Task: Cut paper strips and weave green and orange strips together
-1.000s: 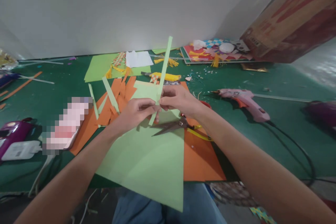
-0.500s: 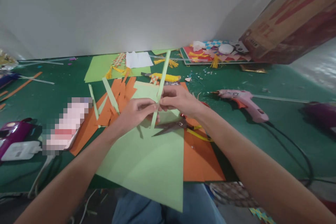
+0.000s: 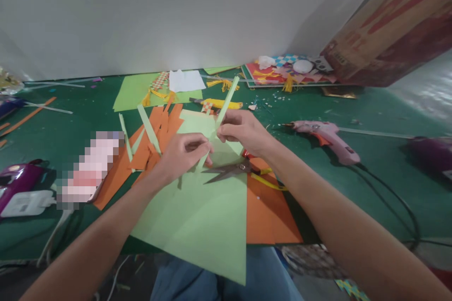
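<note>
Green, littered tabletop (image 3: 388,164) beneath 2 hands (image 3: 187,153) (image 3: 243,131), grey wall (image 3: 176,14) behind

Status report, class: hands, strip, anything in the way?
Right hand pinching strip; left hand at its lower part, grip unclear. Strip slanted over near green sheet. Possibly in the way: scissors, blades on sheet.

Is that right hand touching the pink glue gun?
Apart. The head camera's view shows green tabletop between the right hand and the nozzle of the pink glue gun; that hand is at the pale green strip instead.
</note>
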Tool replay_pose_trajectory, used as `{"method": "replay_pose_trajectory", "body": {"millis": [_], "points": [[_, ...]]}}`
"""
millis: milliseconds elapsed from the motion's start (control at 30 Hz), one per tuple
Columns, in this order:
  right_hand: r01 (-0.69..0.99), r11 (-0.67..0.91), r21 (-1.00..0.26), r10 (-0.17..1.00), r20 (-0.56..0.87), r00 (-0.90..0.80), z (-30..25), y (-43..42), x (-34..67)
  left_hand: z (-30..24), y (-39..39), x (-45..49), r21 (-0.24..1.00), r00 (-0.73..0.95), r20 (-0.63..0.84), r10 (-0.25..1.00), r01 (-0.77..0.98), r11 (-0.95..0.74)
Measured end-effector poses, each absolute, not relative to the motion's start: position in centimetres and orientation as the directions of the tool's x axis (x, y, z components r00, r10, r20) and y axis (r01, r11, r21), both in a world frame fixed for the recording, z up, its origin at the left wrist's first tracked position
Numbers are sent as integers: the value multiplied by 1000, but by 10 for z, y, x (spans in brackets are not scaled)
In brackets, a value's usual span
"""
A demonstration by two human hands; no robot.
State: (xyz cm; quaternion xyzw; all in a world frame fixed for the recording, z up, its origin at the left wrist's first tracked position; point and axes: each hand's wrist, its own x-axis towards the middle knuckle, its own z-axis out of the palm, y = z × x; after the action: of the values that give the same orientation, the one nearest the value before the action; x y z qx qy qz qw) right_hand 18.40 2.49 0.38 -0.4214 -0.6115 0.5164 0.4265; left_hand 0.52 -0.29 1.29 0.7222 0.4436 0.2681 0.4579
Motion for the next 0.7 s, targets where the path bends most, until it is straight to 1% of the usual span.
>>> {"method": "replay_pose_trajectory", "body": {"millis": [100, 233, 367, 567, 700], "points": [[71, 89, -994, 938, 59, -342, 4, 23, 181, 12, -2, 5, 911, 444, -24, 896, 379, -163], [62, 58, -996, 912, 28, -409, 5, 19, 177, 12, -1, 6, 922, 441, 8, 897, 344, -177], [57, 76, -995, 916, 47, -399, 6, 19, 177, 13, 0, 6, 930, 465, 7, 885, 321, -176], [66, 107, -992, 944, 80, -320, 6, 22, 182, 14, -1, 5, 932, 477, -30, 878, 331, -148], [71, 94, -993, 938, 65, -341, 6, 21, 180, 13, -1, 5, 941, 472, -46, 881, 317, -121]]}}
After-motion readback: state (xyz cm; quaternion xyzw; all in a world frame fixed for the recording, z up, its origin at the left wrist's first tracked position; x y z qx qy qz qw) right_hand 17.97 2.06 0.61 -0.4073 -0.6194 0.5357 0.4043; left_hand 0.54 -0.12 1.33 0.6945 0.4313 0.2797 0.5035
